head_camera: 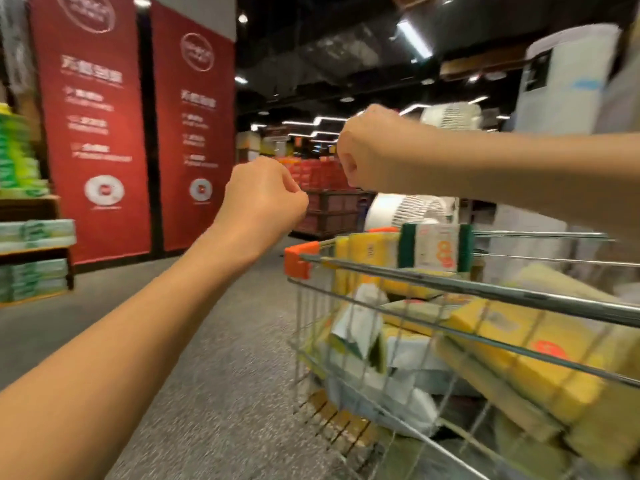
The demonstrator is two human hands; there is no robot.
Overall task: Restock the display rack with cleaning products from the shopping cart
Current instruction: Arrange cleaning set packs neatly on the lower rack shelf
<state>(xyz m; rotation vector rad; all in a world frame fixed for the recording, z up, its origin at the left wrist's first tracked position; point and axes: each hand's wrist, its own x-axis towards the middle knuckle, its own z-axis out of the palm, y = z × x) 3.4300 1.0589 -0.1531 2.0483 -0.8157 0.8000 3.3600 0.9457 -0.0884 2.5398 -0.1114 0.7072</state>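
display rack (34,233): far left, green packs shelved | left hand (265,195): raised, fingers curled, holding nothing | right hand (372,150): raised, fingers curled, empty | shopping cart (485,289): lower right, yellow and white cleaning products (519,344) inside | advice: take top pack first, both hands, support underneath.

The speckled grey floor (214,358) carries a wire shopping cart (450,292) holding yellow and white packs; left of the cart stands a wooden display rack (52,206) with green packs.

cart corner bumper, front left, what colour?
Orange. The plastic corner bumper on the shopping cart rim shows clearly in the head view.
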